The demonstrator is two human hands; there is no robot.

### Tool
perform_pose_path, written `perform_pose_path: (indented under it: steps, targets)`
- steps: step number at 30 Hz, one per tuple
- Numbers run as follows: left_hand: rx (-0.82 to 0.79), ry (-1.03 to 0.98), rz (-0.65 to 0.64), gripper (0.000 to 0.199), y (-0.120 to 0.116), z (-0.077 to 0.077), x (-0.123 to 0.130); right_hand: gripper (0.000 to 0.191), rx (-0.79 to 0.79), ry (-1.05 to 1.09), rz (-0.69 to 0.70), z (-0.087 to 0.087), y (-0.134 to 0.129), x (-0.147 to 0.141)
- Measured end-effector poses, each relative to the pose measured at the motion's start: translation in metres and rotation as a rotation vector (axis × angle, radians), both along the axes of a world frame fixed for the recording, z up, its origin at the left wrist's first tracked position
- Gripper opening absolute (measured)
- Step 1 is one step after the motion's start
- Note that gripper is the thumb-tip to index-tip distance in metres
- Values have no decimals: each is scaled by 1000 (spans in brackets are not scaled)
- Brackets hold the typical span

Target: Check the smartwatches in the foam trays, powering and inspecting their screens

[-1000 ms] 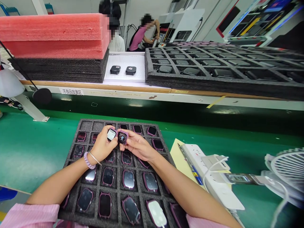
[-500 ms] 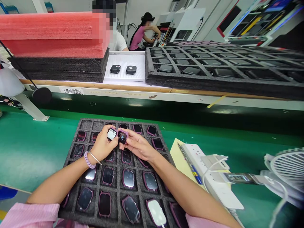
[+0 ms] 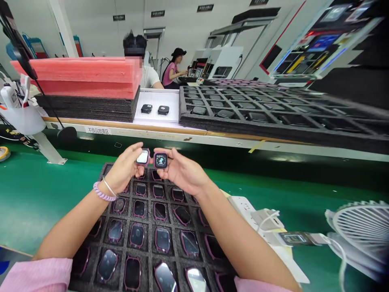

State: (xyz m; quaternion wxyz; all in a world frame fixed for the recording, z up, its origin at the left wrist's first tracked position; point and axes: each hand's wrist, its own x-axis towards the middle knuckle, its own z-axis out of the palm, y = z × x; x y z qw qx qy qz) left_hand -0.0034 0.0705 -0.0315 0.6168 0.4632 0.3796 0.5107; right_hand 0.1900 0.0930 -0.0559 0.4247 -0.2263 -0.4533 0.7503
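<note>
Between its thumb and fingers my left hand point(image 3: 126, 164) grips a smartwatch point(image 3: 142, 157) with a purple frame and a bright white screen. My right hand point(image 3: 184, 170) is closed on a second smartwatch point(image 3: 161, 160), whose dark screen shows a watch face. Both are held upright side by side with a small gap, above the far edge of a dark foam tray point(image 3: 148, 223). Purple-framed watch bodies, such as one watch point(image 3: 137, 235), lie face up in the tray's compartments. My forearms and hands hide some of the compartments.
On the shelf ahead, two black watch bodies point(image 3: 163, 110) lie on white paper, beside a filled foam tray point(image 3: 212, 121) and stacked pink foam point(image 3: 85, 77). A power strip point(image 3: 243, 207) and a white fan point(image 3: 361, 227) stand at right. Two people sit beyond the shelf.
Both hands have lifted the watches higher and toward the shelf, and a gap has opened between the two. The view has tilted up, showing more of the room.
</note>
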Motion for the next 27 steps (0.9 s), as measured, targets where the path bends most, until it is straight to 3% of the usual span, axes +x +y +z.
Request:
perform_pose_path:
  steps: [3,5,8,14,27]
  targets:
    - [132,-69,21,42,7,28,3,40,98,40,-106,29,8,-3]
    - [189,-78,44,38,9,34,4,46,138,83,-155,36,8,-6]
    - [206,-62,61,36,9,30,4,51,155,66,-164,34,4,-7]
    - [236,18,49,43,11,17,6,43,240,-3,-246,25,1,-8]
    - [282,43,63,39,15,12,14,43,302,-52,-304,23,0,-11]
